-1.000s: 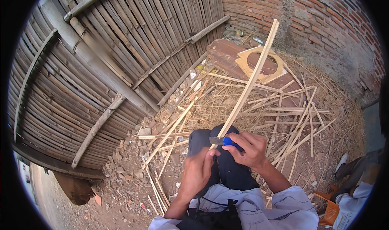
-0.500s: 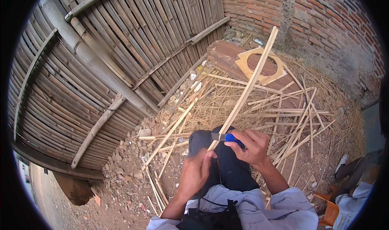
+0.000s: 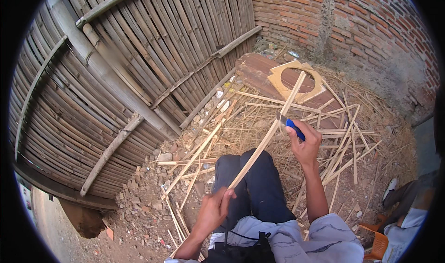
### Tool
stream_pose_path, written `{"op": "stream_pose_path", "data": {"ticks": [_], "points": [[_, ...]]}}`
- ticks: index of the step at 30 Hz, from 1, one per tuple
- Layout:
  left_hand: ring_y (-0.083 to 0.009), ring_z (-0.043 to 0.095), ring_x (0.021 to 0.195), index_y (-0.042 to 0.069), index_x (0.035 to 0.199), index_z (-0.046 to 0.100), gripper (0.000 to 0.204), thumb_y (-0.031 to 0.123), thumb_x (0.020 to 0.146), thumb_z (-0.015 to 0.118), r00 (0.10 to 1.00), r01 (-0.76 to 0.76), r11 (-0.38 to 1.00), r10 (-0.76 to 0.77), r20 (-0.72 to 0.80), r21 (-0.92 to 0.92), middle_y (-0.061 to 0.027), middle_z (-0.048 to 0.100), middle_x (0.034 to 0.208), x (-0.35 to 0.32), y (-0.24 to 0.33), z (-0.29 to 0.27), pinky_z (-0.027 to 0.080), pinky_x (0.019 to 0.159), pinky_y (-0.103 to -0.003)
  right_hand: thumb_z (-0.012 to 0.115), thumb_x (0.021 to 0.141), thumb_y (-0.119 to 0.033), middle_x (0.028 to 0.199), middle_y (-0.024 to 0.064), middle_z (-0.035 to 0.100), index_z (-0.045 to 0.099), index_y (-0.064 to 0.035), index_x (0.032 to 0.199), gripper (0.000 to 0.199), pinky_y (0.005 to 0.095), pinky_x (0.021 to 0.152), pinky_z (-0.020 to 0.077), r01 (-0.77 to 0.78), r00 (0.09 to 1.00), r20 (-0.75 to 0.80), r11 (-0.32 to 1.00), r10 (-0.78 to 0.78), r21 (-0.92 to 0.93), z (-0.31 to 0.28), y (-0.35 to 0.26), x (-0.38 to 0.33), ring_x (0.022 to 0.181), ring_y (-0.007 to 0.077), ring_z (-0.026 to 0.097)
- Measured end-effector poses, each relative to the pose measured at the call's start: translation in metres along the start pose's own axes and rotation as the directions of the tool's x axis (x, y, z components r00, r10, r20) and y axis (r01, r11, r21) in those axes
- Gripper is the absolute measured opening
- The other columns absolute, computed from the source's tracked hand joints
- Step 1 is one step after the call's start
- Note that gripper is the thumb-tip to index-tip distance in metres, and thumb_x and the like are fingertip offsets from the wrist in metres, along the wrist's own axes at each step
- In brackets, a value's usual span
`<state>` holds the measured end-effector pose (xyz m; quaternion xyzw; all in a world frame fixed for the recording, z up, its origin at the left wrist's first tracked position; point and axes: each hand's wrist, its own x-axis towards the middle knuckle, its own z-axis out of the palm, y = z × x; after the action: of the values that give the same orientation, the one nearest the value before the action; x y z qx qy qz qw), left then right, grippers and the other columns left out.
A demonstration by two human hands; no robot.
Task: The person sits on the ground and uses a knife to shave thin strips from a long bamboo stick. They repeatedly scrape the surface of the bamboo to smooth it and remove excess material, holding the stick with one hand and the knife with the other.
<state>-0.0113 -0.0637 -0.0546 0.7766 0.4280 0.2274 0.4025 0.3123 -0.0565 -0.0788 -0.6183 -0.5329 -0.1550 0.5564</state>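
A long pale split-bamboo strip [image 3: 256, 155] slants up and away over my knees. Its near end is gripped in my left hand [image 3: 214, 210], thumb lying along it. My right hand [image 3: 306, 143] is closed around the blue handle of a utility knife [image 3: 295, 129]. The knife's dark blade rests against the strip in its upper half, a little short of the far end. Most of the handle's back end is hidden in my right palm.
Loose strips [image 3: 345, 145] lie over straw and shavings ahead and to the right. A brown board [image 3: 254, 71] carries a yellowish panel with a round hole [image 3: 276, 73]. A bamboo wall [image 3: 153, 45] stands left, a brick wall [image 3: 292, 13] behind. Another person's leg [image 3: 397, 193] shows at right.
My right hand and the knife have moved up and away along the strip. My left hand has drawn back toward me and down, bringing the strip's far end lower.
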Motion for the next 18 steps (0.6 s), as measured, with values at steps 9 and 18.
{"op": "stream_pose_path", "data": {"ticks": [9,18], "points": [[-0.0129,0.052,0.051,0.002,0.099,0.077,0.038,0.026,0.116,0.053,0.985,0.169,0.985,-0.168,0.041,-0.017,-0.0046,0.053,0.057,-0.03,-0.059,-0.025,0.042,0.054,-0.033,0.07,0.107,-0.036,0.074,0.0035,0.062,0.078,0.0037,0.113,0.041,0.0311,0.063,0.0429,-0.39,0.894,-0.267,0.918,0.361,-0.066,-0.044,0.201,0.054,0.068,0.0102,0.051],[-0.0052,0.041,0.058,-0.002,0.127,0.074,0.047,0.035,0.119,0.045,0.967,0.253,0.864,-0.231,0.105,-0.435,0.0046,0.046,0.067,0.007,-0.055,-0.013,0.034,0.054,-0.026,0.073,0.104,-0.031,0.076,0.0059,0.065,0.074,0.0018,0.108,0.033,0.0308,0.063,0.0455,-0.371,0.914,0.218,0.922,0.342,0.111,-0.008,0.032,-0.014,0.068,0.0126,0.057]]}}
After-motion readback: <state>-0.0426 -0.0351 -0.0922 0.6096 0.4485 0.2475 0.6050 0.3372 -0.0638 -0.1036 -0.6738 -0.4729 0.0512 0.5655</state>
